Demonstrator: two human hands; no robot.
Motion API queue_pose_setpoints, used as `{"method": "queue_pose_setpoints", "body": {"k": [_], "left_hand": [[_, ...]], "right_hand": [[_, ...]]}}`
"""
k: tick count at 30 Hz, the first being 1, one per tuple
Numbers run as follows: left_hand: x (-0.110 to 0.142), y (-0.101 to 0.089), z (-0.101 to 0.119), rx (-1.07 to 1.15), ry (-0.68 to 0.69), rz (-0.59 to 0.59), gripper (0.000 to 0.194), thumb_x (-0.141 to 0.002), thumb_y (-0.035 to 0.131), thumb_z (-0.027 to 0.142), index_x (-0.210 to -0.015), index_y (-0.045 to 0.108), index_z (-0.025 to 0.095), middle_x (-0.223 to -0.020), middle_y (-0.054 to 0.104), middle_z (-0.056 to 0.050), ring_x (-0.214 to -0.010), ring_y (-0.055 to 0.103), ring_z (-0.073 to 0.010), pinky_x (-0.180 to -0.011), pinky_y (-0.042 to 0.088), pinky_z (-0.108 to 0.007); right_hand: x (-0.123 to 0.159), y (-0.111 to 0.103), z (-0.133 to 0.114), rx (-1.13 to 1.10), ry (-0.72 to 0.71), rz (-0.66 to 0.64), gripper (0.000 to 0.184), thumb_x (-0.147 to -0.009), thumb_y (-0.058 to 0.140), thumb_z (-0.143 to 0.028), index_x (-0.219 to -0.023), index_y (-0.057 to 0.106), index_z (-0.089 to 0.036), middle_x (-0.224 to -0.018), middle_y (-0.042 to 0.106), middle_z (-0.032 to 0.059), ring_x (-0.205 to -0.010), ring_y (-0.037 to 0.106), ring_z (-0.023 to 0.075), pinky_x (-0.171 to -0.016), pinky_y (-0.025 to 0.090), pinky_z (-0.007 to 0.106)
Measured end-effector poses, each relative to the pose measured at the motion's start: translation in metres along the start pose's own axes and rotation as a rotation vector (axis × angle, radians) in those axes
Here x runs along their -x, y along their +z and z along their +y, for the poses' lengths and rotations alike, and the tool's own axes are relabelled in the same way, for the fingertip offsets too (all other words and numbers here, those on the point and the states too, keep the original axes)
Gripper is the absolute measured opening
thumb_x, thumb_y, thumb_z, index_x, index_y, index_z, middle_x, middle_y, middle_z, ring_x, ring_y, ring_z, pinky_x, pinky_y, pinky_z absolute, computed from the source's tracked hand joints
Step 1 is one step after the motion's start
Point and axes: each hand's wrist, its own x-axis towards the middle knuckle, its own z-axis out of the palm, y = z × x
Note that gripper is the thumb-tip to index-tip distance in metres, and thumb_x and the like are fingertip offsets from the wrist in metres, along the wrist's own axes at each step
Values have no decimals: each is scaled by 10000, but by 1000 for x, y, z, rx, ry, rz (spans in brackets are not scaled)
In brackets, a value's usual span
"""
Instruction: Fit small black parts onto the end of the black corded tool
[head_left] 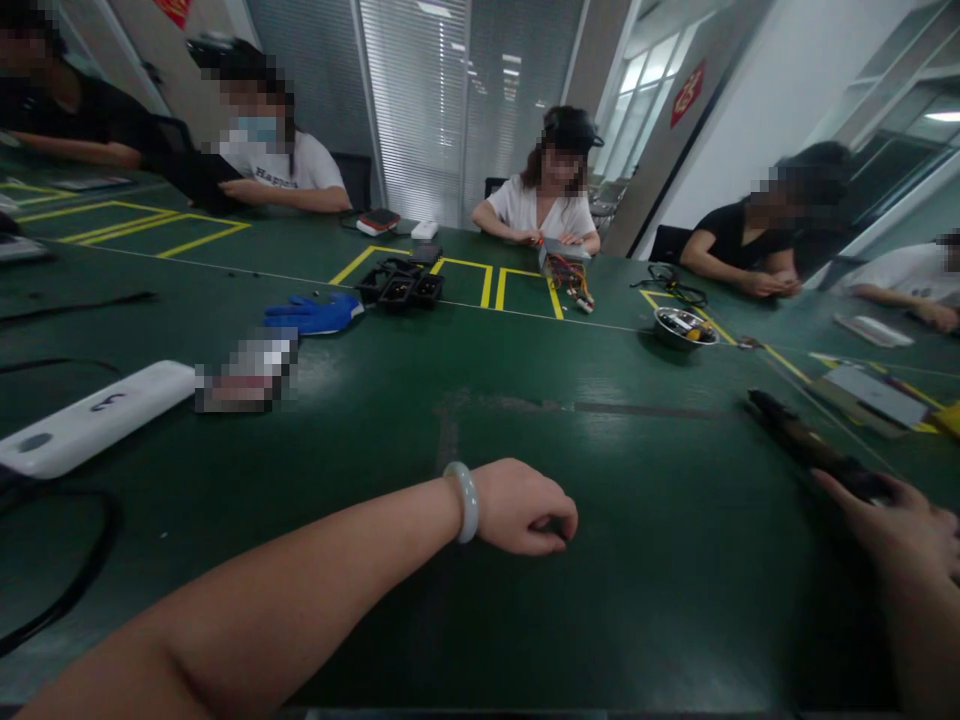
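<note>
My left hand (525,510), with a pale bangle (463,502) at the wrist, rests on the green tabletop (637,600) in the middle. Its fingers are curled in towards the thumb, and no object shows in them. At the right edge my right hand (904,525) is closed round the near end of a long dark electric screwdriver (814,440). Motion blurs this hand, and part of it runs out of view. The tool's narrow tip points away to the left, just over or on the table; I cannot tell which.
At the left lie a white power strip (105,415), a phone (247,375), a blue glove (315,314) and black plastic parts (401,283). A metal bowl (684,328) of small parts stands back right. Several people sit opposite, one handling a wired metal box (564,258).
</note>
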Motion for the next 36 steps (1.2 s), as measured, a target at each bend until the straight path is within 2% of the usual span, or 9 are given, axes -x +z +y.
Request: {"method": "queue_pose_setpoints", "body": {"k": [3,9,12,17,24,27,29,32,36], "left_hand": [[-1,1,1,-10,-9,5,188,-843,597,340,-1008,615,253,-731,598,37,-650,567,-112,-623,432,-257],[1,-3,2,-64,-31,55,262,-866,568,370,-1091,603,239,-825,634,8,-732,598,-135,-686,467,-284],[1,-8,0,-102,-103,221,356,-882,543,330,-1227,527,247,-1108,625,-25,-1009,588,-168,-876,470,-333],[3,-9,-13,-296,-403,517,602,-860,531,324,-1412,327,200,-1434,408,-96,-1359,327,-240,-1126,273,-446],[8,-5,-24,-439,-523,449,796,-758,594,307,-1456,245,150,-1421,435,-131,-1336,367,-282,-1160,145,-496],[9,-7,-23,-430,-548,414,767,-764,585,244,-1451,254,156,-1350,512,-121,-1221,491,-258,-1085,297,-448],[9,-8,-23,-409,-585,398,740,-795,601,348,-1436,284,162,-1261,576,-119,-1115,557,-263,-979,391,-427],[8,-8,-24,-410,-609,410,706,-804,566,572,-1363,400,174,-1197,606,-120,-1060,573,-279,-908,415,-421],[6,-9,-24,-432,-623,409,601,-813,492,659,-1160,548,171,-1054,639,-106,-963,588,-266,-834,420,-394]], "right_hand": [[24,-1,-42,-93,-10,-78,731,-692,632,-626,-1341,479,-328,-1298,397,274,-1193,424,430,-785,315,565],[120,-25,-156,-208,-551,-182,550,-858,507,-504,-1375,429,-333,-1247,473,126,-1151,467,308,-887,362,438],[167,-34,-202,-297,-801,-232,511,-892,485,-452,-1377,432,-301,-1220,488,116,-1085,496,281,-873,380,392],[232,-40,-251,-390,-975,-308,544,-844,583,-441,-1361,433,-358,-1193,498,56,-1093,488,243,-909,390,379],[286,-49,-277,-680,-1029,-587,829,-797,608,-340,-1483,153,-245,-1370,401,111,-1232,411,254,-1047,313,468],[291,-59,-273,-781,-1098,-727,924,-820,586,-338,-1500,-23,-197,-1413,362,134,-1269,394,222,-1078,307,416],[288,-70,-266,-761,-1150,-672,847,-827,587,-342,-1488,78,-198,-1421,347,126,-1280,383,218,-1076,320,390],[277,-88,-250,-520,-1177,-507,479,-814,617,-360,-1240,469,-200,-1271,478,101,-1156,483,247,-1015,377,410],[271,-102,-233,-50,-1189,-602,350,-758,691,-472,-923,580,-185,-961,593,79,-847,599,250,-766,488,389]]}}
